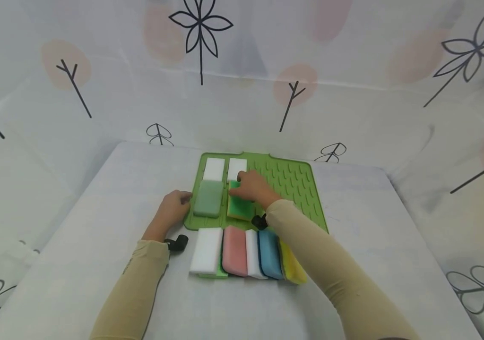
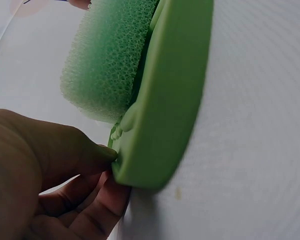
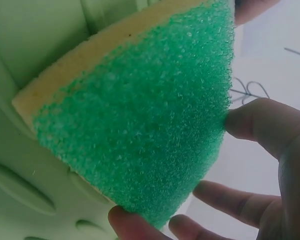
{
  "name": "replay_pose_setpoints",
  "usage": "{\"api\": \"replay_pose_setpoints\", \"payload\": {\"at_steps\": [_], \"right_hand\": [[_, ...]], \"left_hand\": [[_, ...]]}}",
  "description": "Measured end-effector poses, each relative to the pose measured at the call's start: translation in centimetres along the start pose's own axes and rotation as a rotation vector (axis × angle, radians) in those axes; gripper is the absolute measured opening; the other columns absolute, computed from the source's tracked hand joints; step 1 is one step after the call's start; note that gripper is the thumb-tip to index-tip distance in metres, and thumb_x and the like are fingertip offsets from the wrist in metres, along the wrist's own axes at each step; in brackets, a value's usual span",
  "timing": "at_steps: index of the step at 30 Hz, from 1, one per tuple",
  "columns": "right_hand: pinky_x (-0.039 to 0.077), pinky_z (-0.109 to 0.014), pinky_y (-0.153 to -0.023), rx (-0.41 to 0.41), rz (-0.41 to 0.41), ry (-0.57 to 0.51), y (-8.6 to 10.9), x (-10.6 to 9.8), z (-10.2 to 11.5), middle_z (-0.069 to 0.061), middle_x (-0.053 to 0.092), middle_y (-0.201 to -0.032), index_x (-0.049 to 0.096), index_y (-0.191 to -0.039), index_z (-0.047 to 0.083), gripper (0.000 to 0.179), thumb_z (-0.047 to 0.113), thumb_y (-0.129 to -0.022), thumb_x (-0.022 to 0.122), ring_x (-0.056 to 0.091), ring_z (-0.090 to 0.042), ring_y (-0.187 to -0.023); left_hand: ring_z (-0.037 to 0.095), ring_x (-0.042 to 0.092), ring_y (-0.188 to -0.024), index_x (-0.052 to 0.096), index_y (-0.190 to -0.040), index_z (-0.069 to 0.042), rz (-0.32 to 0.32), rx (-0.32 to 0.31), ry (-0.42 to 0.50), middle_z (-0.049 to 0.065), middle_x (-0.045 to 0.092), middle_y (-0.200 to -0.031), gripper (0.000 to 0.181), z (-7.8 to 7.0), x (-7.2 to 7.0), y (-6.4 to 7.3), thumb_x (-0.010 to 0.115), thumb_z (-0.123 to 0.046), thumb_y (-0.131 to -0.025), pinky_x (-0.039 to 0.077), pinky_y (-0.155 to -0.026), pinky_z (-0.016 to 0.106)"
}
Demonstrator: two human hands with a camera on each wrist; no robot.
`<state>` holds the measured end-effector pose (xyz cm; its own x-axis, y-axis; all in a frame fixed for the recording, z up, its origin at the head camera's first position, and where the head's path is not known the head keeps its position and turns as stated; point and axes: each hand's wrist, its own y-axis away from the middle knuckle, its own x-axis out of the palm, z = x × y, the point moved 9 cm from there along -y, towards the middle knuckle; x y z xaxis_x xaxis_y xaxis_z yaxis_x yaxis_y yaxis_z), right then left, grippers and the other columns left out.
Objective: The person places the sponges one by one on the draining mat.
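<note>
A green mat [image 1: 297, 184] with raised ridges lies on the table. At its left edge, my left hand [image 1: 173, 210] pinches the rim, thumb [image 2: 97, 155] on top and fingers underneath. Close to that hand, a pale green sponge [image 1: 208, 198] rests on the mat; its porous side shows in the left wrist view. To its right, my right hand [image 1: 255, 186] holds a sponge with a green scrubbing face and a yellow body [image 3: 140, 110] over the mat, thumb on one edge and fingertips on another. Two white sponges [image 1: 214, 169] lie along the mat's back.
Before the mat's front edge stands a row of sponges: white [image 1: 206, 250] over some green, pink [image 1: 235, 250], white [image 1: 254, 255], blue [image 1: 271, 255] and yellow [image 1: 295, 270], partly behind the right sleeve [image 1: 310, 255]. A patterned cloth [image 1: 242, 113] hangs behind the white table.
</note>
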<state>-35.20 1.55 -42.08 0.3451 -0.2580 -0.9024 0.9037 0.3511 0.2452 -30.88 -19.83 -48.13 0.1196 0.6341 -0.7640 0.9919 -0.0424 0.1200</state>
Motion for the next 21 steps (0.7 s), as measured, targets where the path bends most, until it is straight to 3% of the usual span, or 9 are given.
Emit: {"api": "replay_pose_setpoints", "payload": {"at_steps": [5,10,17,21], "right_hand": [[0.05,-0.036,-0.077,0.006,-0.027,0.047,-0.5,0.4,0.1,-0.014,0.058,-0.125,0.053,-0.129,0.006,0.056,0.043,-0.087,0.058,0.054,-0.026,-0.105],[0.048,-0.037,-0.077,0.0,-0.047,0.079,-0.7,0.7,0.4,-0.013,0.059,-0.114,0.055,-0.118,0.006,0.049,0.043,-0.086,0.06,0.052,-0.026,-0.101],[0.047,-0.046,-0.098,0.012,-0.044,0.149,-0.6,0.9,1.0,-0.019,0.053,-0.132,0.049,-0.135,0.003,0.064,0.046,-0.087,0.06,0.048,-0.034,-0.124],[0.046,-0.046,-0.102,0.011,-0.048,0.16,-0.6,1.0,1.1,-0.019,0.051,-0.136,0.048,-0.137,0.003,0.067,0.047,-0.088,0.061,0.046,-0.034,-0.128]], "left_hand": [[0.034,0.053,-0.121,0.054,-0.136,-0.002,0.002,-0.005,0.004,0.02,0.058,-0.128,0.045,0.1,0.0,0.1,0.045,-0.013,-0.093,0.045,-0.103,0.05],[0.035,0.054,-0.121,0.054,-0.135,-0.002,0.003,-0.004,0.016,0.02,0.058,-0.129,0.045,0.0,0.0,0.2,0.045,-0.013,-0.093,0.045,-0.103,0.05],[0.034,0.054,-0.12,0.054,-0.135,-0.002,0.005,-0.007,0.011,0.02,0.059,-0.129,0.045,-0.1,0.0,0.1,0.046,-0.013,-0.092,0.046,-0.102,0.049],[0.034,0.055,-0.12,0.055,-0.135,-0.002,0.004,-0.007,0.005,0.02,0.059,-0.129,0.045,-0.2,0.0,0.1,0.045,-0.012,-0.093,0.046,-0.102,0.049]]}}
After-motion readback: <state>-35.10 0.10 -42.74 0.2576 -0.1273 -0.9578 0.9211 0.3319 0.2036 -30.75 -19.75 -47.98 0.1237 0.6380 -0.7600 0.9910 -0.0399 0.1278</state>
